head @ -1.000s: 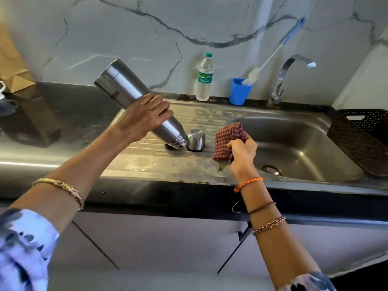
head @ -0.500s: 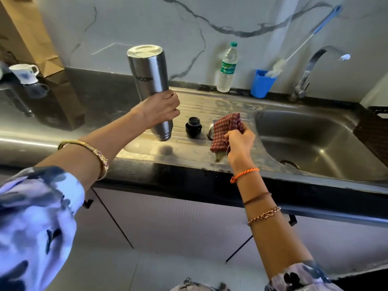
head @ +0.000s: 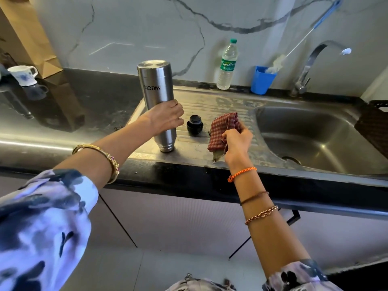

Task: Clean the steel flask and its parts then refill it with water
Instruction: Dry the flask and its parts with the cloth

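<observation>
The steel flask [head: 157, 89] stands upside down, mouth on the steel drainboard [head: 210, 103], its printed name inverted. My left hand [head: 165, 119] grips the flask around its lower body. Just right of it sits the black inner stopper [head: 195, 124]. My right hand [head: 237, 139] holds a red checked cloth [head: 223, 128] bunched above the drainboard's front edge. The steel cap seen earlier lies hidden behind the cloth.
The sink basin [head: 315, 135] lies to the right, under a curved tap [head: 310, 66]. At the back stand a plastic water bottle [head: 227, 65] and a blue cup [head: 263, 79] holding a long brush. A white mug [head: 23, 74] and a brown paper bag [head: 31, 36] sit far left.
My left hand swung the flask from tilted to upright-inverted and set its mouth down on the drainboard. My right hand kept holding the cloth. The view shifted left and down.
</observation>
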